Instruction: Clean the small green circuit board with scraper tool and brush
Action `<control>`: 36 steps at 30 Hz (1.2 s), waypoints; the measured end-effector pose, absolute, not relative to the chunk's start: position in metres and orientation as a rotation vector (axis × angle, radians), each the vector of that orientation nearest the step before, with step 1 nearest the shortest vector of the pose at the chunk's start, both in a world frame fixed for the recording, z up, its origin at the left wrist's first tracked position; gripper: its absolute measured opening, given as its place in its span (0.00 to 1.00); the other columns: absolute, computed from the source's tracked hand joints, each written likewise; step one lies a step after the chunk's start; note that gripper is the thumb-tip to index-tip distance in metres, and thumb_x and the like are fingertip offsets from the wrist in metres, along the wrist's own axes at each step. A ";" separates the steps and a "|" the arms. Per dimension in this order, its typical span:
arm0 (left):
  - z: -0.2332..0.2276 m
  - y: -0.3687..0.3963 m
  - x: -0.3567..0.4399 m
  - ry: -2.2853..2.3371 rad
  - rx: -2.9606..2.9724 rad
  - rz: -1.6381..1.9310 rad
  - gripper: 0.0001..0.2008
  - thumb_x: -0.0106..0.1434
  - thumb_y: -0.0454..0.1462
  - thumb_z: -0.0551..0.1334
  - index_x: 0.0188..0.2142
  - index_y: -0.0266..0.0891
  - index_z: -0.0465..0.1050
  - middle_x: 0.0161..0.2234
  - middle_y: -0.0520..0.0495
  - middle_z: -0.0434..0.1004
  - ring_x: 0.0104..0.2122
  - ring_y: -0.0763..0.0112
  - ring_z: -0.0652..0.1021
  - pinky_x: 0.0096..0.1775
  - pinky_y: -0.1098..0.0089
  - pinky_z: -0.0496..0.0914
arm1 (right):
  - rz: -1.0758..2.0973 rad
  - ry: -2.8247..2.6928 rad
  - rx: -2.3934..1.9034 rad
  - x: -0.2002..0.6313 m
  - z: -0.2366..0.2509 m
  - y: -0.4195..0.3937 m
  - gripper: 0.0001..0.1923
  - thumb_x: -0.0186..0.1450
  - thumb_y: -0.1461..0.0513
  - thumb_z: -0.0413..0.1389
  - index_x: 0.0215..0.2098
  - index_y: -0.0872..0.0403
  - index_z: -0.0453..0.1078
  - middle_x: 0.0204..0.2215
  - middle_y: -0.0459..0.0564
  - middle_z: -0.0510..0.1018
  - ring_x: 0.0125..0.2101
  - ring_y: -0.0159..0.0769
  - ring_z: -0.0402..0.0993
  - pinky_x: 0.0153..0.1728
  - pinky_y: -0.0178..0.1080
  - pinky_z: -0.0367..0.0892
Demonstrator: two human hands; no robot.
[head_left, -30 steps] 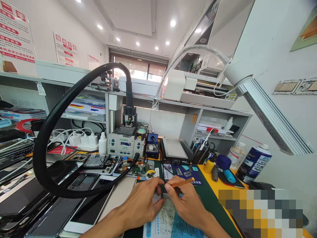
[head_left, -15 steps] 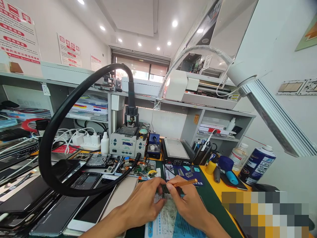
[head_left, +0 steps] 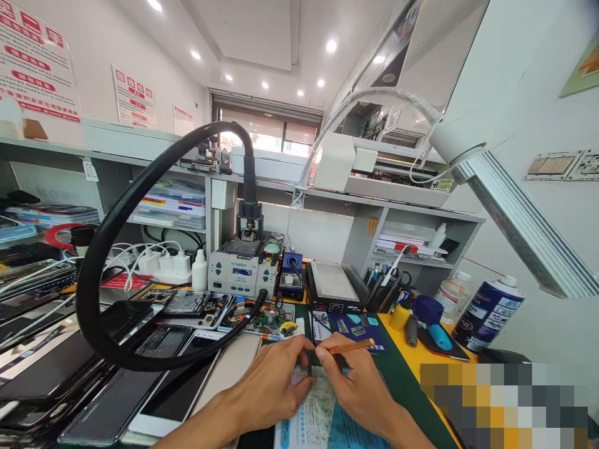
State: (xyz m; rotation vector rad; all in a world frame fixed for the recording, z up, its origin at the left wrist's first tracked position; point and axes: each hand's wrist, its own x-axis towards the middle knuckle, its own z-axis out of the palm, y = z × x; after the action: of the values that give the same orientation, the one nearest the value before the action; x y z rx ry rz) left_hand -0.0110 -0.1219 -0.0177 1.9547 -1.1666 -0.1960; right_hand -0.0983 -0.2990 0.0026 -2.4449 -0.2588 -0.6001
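Boards (head_left: 267, 320), apparently, in tray (head_left: 294, 310) near hands (head_left: 276, 377)

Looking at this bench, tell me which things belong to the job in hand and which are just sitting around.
Seemingly in use:
- orange-handled tool, in the right hand
- small dark piece, apparently between the left hand's fingers; details too small to tell
- printed sheet, beneath the hands

Not being touched:
- white-framed phone
- spray can
- white bottle
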 end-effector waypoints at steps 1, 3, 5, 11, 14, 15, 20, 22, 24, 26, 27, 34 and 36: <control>-0.018 -0.122 -0.011 -1.168 1.954 -0.197 0.10 0.63 0.37 0.62 0.45 0.43 0.70 0.39 0.51 0.78 0.35 0.65 0.76 0.33 0.69 0.62 | -0.589 -0.261 -2.446 -0.098 0.003 -0.299 0.17 0.75 0.56 0.47 0.35 0.53 0.72 0.29 0.46 0.75 0.27 0.30 0.71 0.30 0.33 0.63; -0.019 -0.123 -0.010 -1.171 1.952 -0.198 0.11 0.62 0.36 0.61 0.45 0.43 0.70 0.39 0.51 0.78 0.35 0.65 0.76 0.33 0.69 0.62 | -0.571 -0.263 -2.448 -0.098 0.004 -0.299 0.17 0.75 0.56 0.47 0.35 0.53 0.72 0.28 0.46 0.75 0.26 0.30 0.70 0.29 0.33 0.63; -0.019 -0.123 -0.010 -1.173 1.951 -0.197 0.12 0.62 0.36 0.61 0.46 0.43 0.69 0.40 0.51 0.78 0.34 0.65 0.76 0.33 0.69 0.62 | -0.569 -0.257 -2.448 -0.098 0.004 -0.299 0.16 0.75 0.56 0.47 0.35 0.53 0.72 0.29 0.46 0.76 0.27 0.30 0.71 0.30 0.33 0.63; -0.016 -0.122 -0.011 -1.172 1.951 -0.198 0.13 0.62 0.35 0.61 0.48 0.43 0.69 0.42 0.52 0.78 0.34 0.67 0.76 0.33 0.70 0.63 | -0.591 -0.214 -2.424 -0.098 0.002 -0.301 0.16 0.75 0.56 0.47 0.37 0.52 0.73 0.30 0.46 0.76 0.29 0.31 0.72 0.31 0.33 0.65; -0.015 -0.122 -0.011 -1.176 1.951 -0.194 0.13 0.62 0.35 0.61 0.47 0.43 0.69 0.41 0.51 0.78 0.33 0.67 0.76 0.32 0.70 0.63 | -0.585 -0.224 -2.423 -0.098 0.002 -0.300 0.16 0.75 0.56 0.48 0.37 0.52 0.73 0.30 0.46 0.76 0.29 0.31 0.72 0.31 0.33 0.66; -0.016 -0.122 -0.011 -1.178 1.951 -0.191 0.12 0.62 0.34 0.61 0.46 0.43 0.69 0.41 0.51 0.78 0.33 0.67 0.76 0.32 0.70 0.63 | -0.581 -0.229 -2.425 -0.099 0.003 -0.300 0.16 0.75 0.56 0.48 0.37 0.53 0.73 0.30 0.47 0.76 0.29 0.31 0.72 0.31 0.33 0.66; -0.017 -0.121 -0.011 -1.188 1.946 -0.179 0.13 0.61 0.34 0.61 0.46 0.43 0.69 0.42 0.51 0.78 0.34 0.67 0.76 0.31 0.70 0.62 | -0.569 -0.221 -2.441 -0.099 0.004 -0.299 0.16 0.75 0.56 0.48 0.37 0.53 0.73 0.30 0.48 0.77 0.30 0.33 0.73 0.33 0.35 0.66; -0.017 -0.121 -0.011 -1.188 1.943 -0.177 0.13 0.61 0.34 0.61 0.46 0.43 0.69 0.41 0.51 0.78 0.34 0.66 0.76 0.31 0.70 0.62 | -0.557 -0.224 -2.441 -0.099 0.005 -0.299 0.16 0.75 0.55 0.47 0.37 0.53 0.73 0.31 0.48 0.77 0.30 0.33 0.73 0.33 0.35 0.66; -0.017 -0.121 -0.010 -1.189 1.939 -0.175 0.12 0.61 0.34 0.61 0.46 0.43 0.69 0.41 0.51 0.79 0.34 0.66 0.76 0.32 0.70 0.62 | -0.548 -0.236 -2.434 -0.099 0.005 -0.298 0.17 0.75 0.55 0.46 0.38 0.53 0.73 0.31 0.49 0.77 0.31 0.33 0.74 0.32 0.35 0.67; -0.018 -0.121 -0.010 -1.190 1.937 -0.171 0.12 0.61 0.35 0.61 0.46 0.44 0.69 0.40 0.51 0.79 0.35 0.65 0.76 0.33 0.69 0.63 | -0.549 -0.249 -2.437 -0.098 0.005 -0.298 0.17 0.75 0.55 0.46 0.37 0.53 0.73 0.31 0.49 0.78 0.31 0.34 0.75 0.32 0.35 0.67; -0.018 -0.122 -0.010 -1.191 1.937 -0.168 0.13 0.61 0.35 0.61 0.46 0.44 0.69 0.40 0.51 0.79 0.35 0.65 0.76 0.34 0.69 0.63 | -0.549 -0.250 -2.443 -0.098 0.005 -0.298 0.17 0.75 0.55 0.46 0.36 0.53 0.73 0.31 0.49 0.78 0.31 0.34 0.74 0.32 0.35 0.68; -0.021 -0.123 -0.010 -1.183 1.987 -0.177 0.15 0.60 0.38 0.64 0.47 0.44 0.69 0.43 0.51 0.79 0.38 0.63 0.78 0.37 0.68 0.67 | -0.534 -0.220 -2.414 -0.096 -0.002 -0.301 0.17 0.75 0.53 0.47 0.36 0.51 0.74 0.31 0.49 0.79 0.32 0.35 0.78 0.34 0.36 0.71; -0.022 -0.123 -0.010 -1.172 2.003 -0.175 0.15 0.59 0.38 0.64 0.47 0.44 0.69 0.44 0.50 0.79 0.41 0.62 0.78 0.40 0.67 0.68 | -0.548 -0.205 -2.422 -0.095 -0.004 -0.303 0.17 0.74 0.53 0.48 0.36 0.50 0.74 0.32 0.49 0.80 0.32 0.36 0.79 0.32 0.35 0.72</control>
State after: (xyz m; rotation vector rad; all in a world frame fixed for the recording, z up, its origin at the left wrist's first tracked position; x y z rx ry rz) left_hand -0.0098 -0.1233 -0.0222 2.0029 -1.1722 -0.1746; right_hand -0.0946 -0.3026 -0.0042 -2.4219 -0.2052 -0.5479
